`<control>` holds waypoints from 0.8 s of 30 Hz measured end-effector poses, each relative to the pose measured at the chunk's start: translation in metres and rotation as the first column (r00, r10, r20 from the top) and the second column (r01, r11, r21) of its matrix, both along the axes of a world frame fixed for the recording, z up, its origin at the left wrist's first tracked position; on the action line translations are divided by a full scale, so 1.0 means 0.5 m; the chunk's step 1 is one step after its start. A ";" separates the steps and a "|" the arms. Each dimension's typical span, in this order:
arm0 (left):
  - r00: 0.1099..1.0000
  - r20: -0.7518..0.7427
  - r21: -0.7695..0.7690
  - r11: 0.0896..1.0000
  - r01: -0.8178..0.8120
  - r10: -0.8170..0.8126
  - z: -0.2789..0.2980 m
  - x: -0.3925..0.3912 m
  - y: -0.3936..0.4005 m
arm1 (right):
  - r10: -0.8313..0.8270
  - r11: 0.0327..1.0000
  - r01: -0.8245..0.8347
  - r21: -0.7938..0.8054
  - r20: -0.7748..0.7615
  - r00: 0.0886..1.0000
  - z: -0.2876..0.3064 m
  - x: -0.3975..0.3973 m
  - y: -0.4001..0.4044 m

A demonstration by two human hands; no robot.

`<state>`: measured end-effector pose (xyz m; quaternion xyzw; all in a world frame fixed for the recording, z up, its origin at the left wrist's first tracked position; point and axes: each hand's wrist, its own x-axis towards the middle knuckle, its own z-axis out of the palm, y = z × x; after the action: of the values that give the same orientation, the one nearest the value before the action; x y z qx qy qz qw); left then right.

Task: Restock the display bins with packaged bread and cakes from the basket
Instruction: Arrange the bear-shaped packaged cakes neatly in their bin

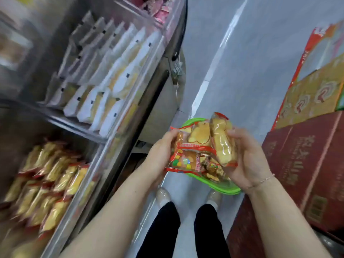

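Standing in the aisle, you hold a small bunch of wrapped cakes between both hands, above a green basket [193, 121] that sits on the floor just ahead of your shoes. Your left hand [160, 155] curls round the left side of the bunch, fingers behind and thumb at the top edge of the orange-trimmed cake packets [188, 155]. Your right hand [247, 161] grips the right side, fingers wrapped about an upright cake packet [222, 144] that stands on end against the flatter ones. A thin bracelet [260, 181] circles your right wrist. More packets lie in the basket under your hands, partly hidden.

To your left runs a display case with clear walls. Its near bin [46, 183] holds rows of orange-wrapped cakes like the ones you carry, packed on edge; this part is blurred. The bin beyond it, past a metal divider [78, 125], holds rows of white-wrapped bread packets [104, 77], also on edge. A further bin at the top shows pink wrappers [158, 10], too blurred to make out.

To your right, dark red cartons [305, 161] are stacked against the aisle, with a yellow patterned carton [312, 97] on top. The floor [251, 62] is pale grey tile.
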<state>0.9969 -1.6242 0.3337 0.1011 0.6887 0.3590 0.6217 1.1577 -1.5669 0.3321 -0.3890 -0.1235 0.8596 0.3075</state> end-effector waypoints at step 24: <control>0.859 -0.246 0.220 0.889 -0.402 0.450 0.353 -0.300 -0.526 | 0.466 0.883 -0.464 -0.065 0.022 0.884 0.363 -0.392 -0.333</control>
<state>0.8470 -1.8870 0.5104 0.0471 0.7462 0.5234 0.4087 0.9615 -1.7336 0.5138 -0.3728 -0.1940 0.9040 0.0786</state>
